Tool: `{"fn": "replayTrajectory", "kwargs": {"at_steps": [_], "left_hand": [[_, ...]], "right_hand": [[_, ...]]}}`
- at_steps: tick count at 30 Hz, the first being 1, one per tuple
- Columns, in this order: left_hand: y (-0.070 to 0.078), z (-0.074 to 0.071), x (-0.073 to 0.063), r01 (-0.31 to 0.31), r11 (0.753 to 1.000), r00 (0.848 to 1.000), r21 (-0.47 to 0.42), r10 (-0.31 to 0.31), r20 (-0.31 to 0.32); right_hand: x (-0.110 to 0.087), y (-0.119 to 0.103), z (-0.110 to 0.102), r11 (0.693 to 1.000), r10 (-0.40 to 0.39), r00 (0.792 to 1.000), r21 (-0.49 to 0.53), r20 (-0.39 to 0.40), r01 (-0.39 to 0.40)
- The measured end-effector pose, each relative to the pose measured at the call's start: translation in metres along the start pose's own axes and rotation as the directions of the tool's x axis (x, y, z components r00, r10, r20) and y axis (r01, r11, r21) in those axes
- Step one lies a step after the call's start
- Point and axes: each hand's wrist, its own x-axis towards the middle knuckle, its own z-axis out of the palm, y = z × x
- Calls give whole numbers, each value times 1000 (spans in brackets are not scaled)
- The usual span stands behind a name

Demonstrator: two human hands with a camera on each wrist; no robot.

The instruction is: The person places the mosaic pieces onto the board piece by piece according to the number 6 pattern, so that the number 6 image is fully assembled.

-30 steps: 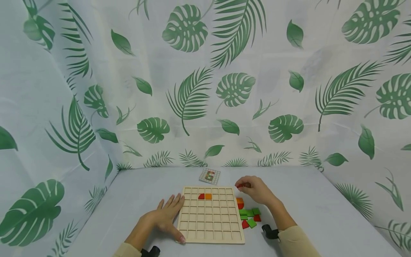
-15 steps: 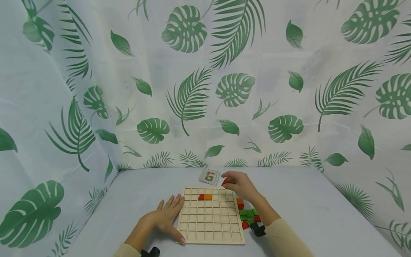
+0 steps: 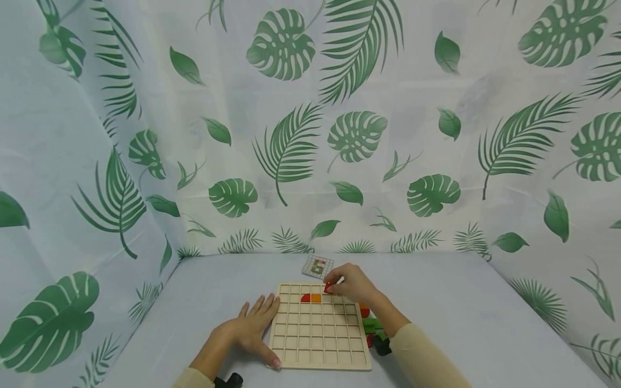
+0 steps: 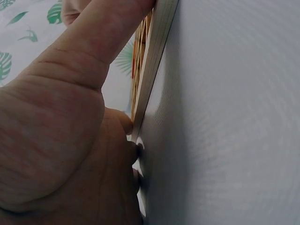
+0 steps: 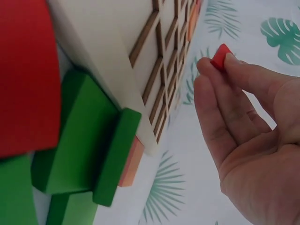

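The right hand (image 3: 356,284) pinches a red piece (image 5: 221,56) between thumb and fingertips, above the 12-to-1 o'clock part of the gridded board (image 3: 312,337); whether that piece touches the wood cannot be told. The left hand (image 3: 249,330) lies spread at the board's 9 o'clock side, fingertips at the edge near 10 o'clock and thumb by the 7 o'clock corner. Toward 8 o'clock from the held piece, a curved red tile (image 3: 305,297) and an orange square (image 3: 316,298) sit in neighbouring cells. Beyond the board's 12 o'clock edge lies a picture card (image 3: 317,266). By its 3 o'clock edge, partly behind the right forearm, lie loose green blocks (image 5: 82,136) with red and orange ones among them. A leaf-printed cloth (image 3: 301,226) rises behind the table (image 3: 436,302).
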Motion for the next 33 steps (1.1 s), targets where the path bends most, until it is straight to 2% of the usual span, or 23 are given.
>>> {"fn": "replayTrajectory", "kwargs": {"at_steps": [9, 20, 33], "left_hand": [[2, 0, -1, 13, 1000, 1000, 28, -13, 0], [3, 0, 0, 8, 1000, 1000, 15, -8, 8], [2, -1, -2, 6, 1000, 1000, 26, -6, -2]], "right_hand": [[1, -3, 8, 996, 10, 1000, -87, 11, -9], [3, -5, 15, 985, -5, 1000, -175, 14, 8], [4, -5, 16, 983, -25, 999, -180, 41, 32]]}}
